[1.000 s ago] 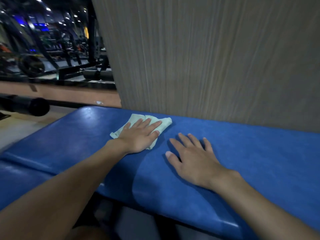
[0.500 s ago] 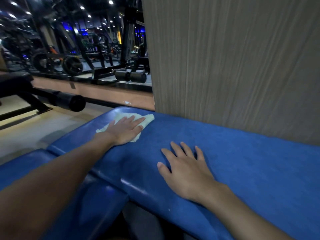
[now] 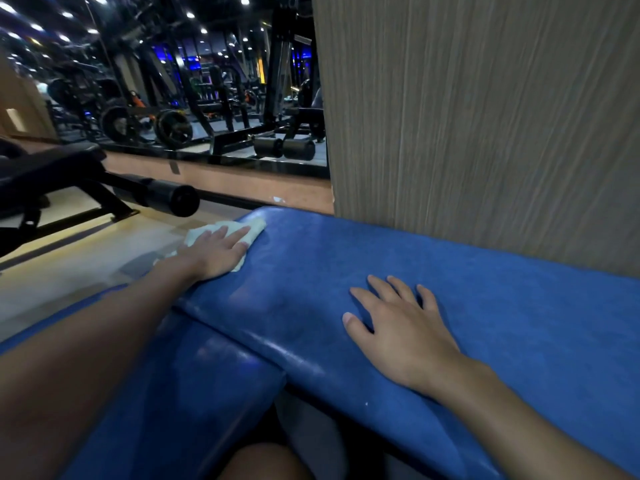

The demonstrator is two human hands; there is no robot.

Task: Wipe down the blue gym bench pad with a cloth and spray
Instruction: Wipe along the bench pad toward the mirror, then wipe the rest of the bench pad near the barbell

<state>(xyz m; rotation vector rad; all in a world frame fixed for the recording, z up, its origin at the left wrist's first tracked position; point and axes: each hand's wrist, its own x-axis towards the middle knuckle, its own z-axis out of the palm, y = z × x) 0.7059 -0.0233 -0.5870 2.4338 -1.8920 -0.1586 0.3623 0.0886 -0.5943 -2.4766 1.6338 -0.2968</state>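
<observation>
Item 1. Blue bench pad [image 3: 519, 323]: ran from lower centre to right edge of frame. The cover looked smooth and faintly glossy, probably firm padding, fixed in place and likely slick once wet. A second blue section [image 3: 194, 393] sat lower left, set below the first.

Item 2. Right hand [image 3: 405, 337]: lay palm down on the pad right of centre, fingers straight and spread, holding nothing, apparently bracing.

Item 3. Left hand [image 3: 214, 252]: left of centre, well apart from the right, fingers straight, pressing flat on the cloth.

Item 4. Cloth [image 3: 254, 226]: pale, folded, at the pad's far left end, partly overhanging the edge. Judged light, soft and limp; best driven under a flat palm, or gathered by a fold to lift.

Item 5. Spray: not in view.

Item 6. Wood-grain panel [image 3: 485, 116]: upright, upper right, directly behind the pad.

Item 7. Floor [image 3: 69, 265]: light, at mid left.

Item 8. Black bench [image 3: 52, 174]: at left, with a padded roller [image 3: 173, 199].

Item 9. Mirror [image 3: 207, 81]: upper left, showing racks, weight plates and ceiling lights.
</observation>
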